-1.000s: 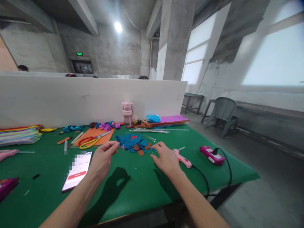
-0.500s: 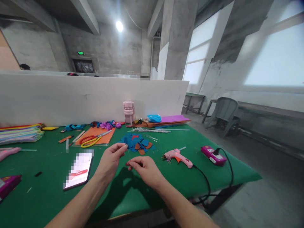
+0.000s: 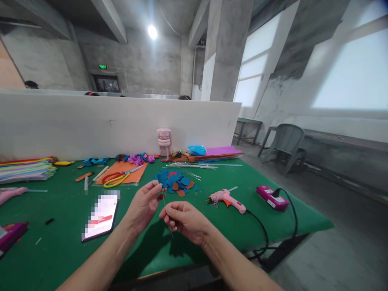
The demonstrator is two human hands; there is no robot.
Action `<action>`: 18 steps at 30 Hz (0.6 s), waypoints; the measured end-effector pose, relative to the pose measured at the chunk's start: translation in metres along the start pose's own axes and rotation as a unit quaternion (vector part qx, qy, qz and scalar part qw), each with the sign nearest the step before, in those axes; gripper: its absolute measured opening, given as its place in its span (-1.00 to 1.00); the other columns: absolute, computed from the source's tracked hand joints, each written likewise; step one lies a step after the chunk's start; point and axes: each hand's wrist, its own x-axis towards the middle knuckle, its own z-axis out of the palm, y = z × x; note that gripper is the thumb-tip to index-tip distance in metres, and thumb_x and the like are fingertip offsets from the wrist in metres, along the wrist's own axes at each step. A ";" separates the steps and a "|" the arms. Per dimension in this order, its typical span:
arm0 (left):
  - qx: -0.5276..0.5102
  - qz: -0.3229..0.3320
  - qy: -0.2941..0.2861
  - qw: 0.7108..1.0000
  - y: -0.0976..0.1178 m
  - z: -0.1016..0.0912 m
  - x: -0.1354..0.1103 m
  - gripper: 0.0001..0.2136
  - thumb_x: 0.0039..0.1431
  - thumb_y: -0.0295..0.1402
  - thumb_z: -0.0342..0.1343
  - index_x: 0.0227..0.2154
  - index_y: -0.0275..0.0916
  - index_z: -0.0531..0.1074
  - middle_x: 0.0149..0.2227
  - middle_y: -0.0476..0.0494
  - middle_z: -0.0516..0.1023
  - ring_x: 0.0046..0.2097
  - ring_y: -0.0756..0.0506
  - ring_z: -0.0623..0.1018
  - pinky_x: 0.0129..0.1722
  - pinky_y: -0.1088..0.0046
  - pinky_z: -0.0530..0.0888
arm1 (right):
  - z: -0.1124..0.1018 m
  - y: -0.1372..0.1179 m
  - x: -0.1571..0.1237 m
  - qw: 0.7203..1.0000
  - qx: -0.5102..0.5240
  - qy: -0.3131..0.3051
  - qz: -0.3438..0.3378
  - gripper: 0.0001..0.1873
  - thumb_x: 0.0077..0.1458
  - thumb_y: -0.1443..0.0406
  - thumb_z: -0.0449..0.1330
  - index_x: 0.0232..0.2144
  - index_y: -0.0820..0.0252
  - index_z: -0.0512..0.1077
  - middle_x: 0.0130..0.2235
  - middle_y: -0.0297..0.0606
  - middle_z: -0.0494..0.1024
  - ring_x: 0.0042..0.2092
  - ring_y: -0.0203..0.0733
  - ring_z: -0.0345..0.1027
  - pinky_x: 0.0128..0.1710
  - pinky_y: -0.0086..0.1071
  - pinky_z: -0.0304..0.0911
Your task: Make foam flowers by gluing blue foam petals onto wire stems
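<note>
Both my hands are raised over the green table [image 3: 212,226] near its front edge. My left hand [image 3: 142,206] pinches the upper end of a thin wire [image 3: 165,203]. My right hand [image 3: 183,220] pinches the same thin wire lower down, and its tip pokes out below the fingers. Just behind my hands lies a heap of blue and brown felt pieces [image 3: 176,181]. A pink glue gun [image 3: 226,199] lies to the right of my right hand. A phone [image 3: 101,216] lies to the left of my left hand.
Red and yellow scissors [image 3: 119,178] rest on an orange sheet. A pink bottle [image 3: 164,142] stands against the white partition [image 3: 91,125]. A magenta power strip [image 3: 271,198] with a black cable sits at the right. Stacked coloured sheets [image 3: 26,169] lie far left. A grey chair [image 3: 286,147] stands beyond.
My right hand drew back from the felt heap beside the glue gun to meet my left hand. Both now pinch a thin wire between them.
</note>
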 end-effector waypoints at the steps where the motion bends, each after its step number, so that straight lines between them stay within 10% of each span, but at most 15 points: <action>1: 0.001 -0.002 -0.001 1.000 0.000 0.001 -0.001 -0.84 -0.15 -0.43 0.25 -0.49 -0.25 0.36 -0.46 0.02 0.44 -0.40 0.05 0.44 -0.33 0.55 0.36 | 0.001 0.000 0.000 1.000 0.000 -0.003 -0.002 -0.71 -0.06 0.14 0.22 -0.43 0.31 0.46 -0.53 -0.36 0.36 -0.57 -0.53 0.07 -0.58 -0.57 -0.09; 18: 0.105 0.038 0.019 0.994 0.008 -0.006 0.005 -0.70 -0.21 -0.29 0.29 -0.36 -0.29 0.47 -0.45 -0.06 0.46 -0.36 0.01 0.41 -0.34 0.51 0.32 | -0.001 0.002 0.004 0.985 -0.077 0.114 -0.101 -0.73 -0.08 0.15 0.21 -0.40 0.26 0.45 -0.53 -0.37 0.42 -0.58 -0.49 0.07 -0.57 -0.54 -0.05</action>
